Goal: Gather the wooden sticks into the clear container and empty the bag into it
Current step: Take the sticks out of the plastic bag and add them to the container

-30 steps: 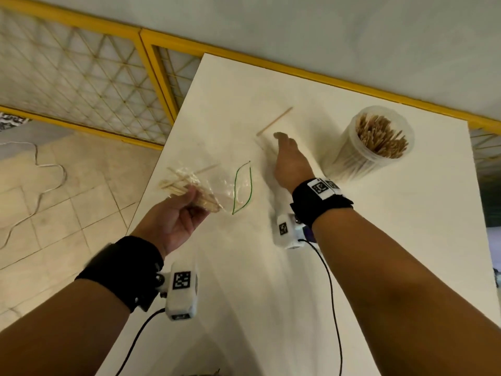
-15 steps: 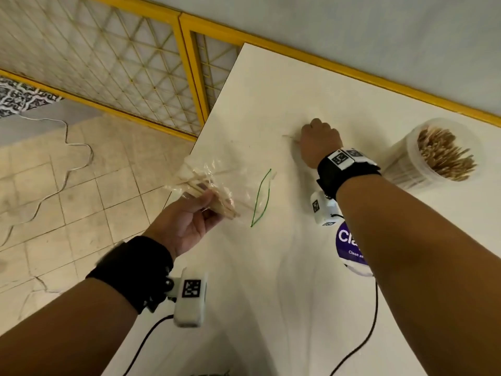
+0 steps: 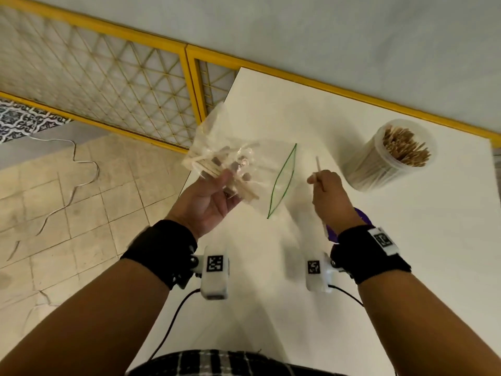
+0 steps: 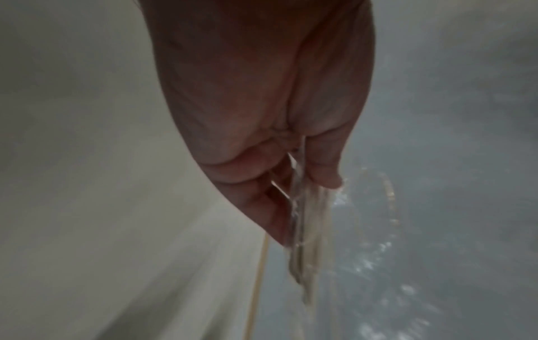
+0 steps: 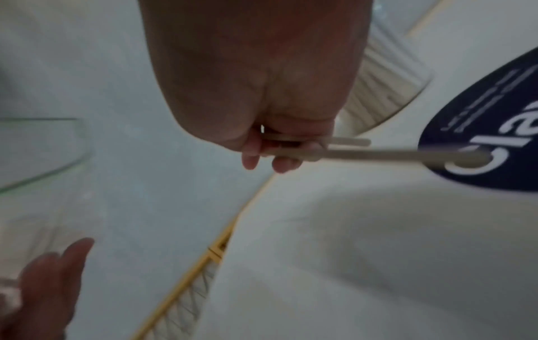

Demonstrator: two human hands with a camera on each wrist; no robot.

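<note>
My left hand (image 3: 214, 196) grips a clear plastic bag (image 3: 238, 164) with a green zip edge, holding several wooden sticks inside; it hangs above the table's left edge. In the left wrist view the fingers (image 4: 262, 202) pinch the bag (image 4: 305, 230) and its sticks. My right hand (image 3: 326, 195) is curled around wooden sticks (image 3: 318, 164), raised just above the white table (image 3: 406, 267). The right wrist view shows two sticks (image 5: 378, 154) held in my right hand (image 5: 270, 151). The clear container (image 3: 390, 156) lies tilted at the right, full of sticks.
A purple round lid or label (image 3: 360, 218) lies on the table under my right wrist, seen also as a dark blue disc (image 5: 489, 128). Yellow-framed lattice panels (image 3: 108, 85) and a tiled floor (image 3: 67, 199) with a cable are to the left.
My right hand picked the loose stick up from the far table and drew back toward me. My left hand raised the bag higher.
</note>
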